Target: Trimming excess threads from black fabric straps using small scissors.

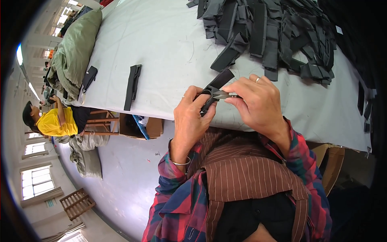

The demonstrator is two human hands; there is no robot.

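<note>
your left fingers point(209, 113) pinch a strip point(221, 79), your right fingers point(238, 105) snips point(220, 94); likely trimming, so the next cut wants it steady.

On the worktop point(161, 52), a heap of cloth strips point(266, 36) lies at the far right. Near its front edge are the left hand point(192, 109) and the right hand point(256, 99), with a held strip point(223, 78) and a small tool point(219, 95) between them. To their left, a single strip point(132, 87) lies apart; farther left rests a sack point(76, 48). From here I see a co-worker point(56, 123) beyond the left side.
</note>
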